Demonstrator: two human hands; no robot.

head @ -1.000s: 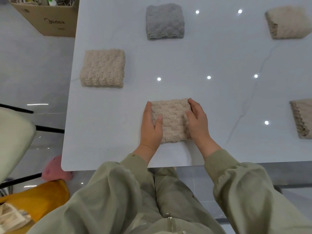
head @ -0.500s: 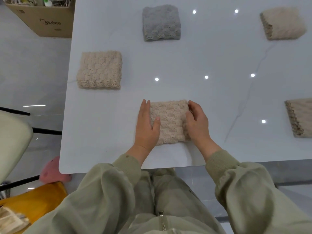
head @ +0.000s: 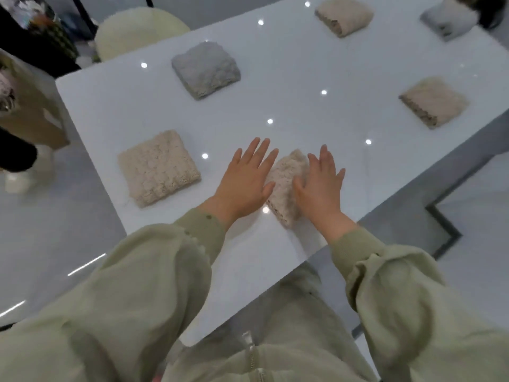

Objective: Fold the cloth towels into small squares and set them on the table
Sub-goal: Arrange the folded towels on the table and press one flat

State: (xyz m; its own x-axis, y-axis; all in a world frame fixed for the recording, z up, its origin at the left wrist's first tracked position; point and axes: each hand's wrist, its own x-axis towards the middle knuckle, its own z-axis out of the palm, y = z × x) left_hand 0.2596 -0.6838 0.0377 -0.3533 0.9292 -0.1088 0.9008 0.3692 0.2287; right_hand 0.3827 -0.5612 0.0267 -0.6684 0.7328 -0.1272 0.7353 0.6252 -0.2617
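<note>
- A folded beige towel lies near the front edge of a white table.
- The left hand lies over its left side, fingers straight and spread, gripping nothing.
- The right hand lies over its right side, fingers also straight and spread.
- Other folded squares sit well apart: left towel, gray towel, right towel, far beige towel, and a blurred far gray towel.

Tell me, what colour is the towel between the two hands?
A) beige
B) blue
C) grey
A: the folded towel between the left hand and the right hand is beige, the same colour as the beige square to its left, while the grey towel lies farther back on the table.
</note>
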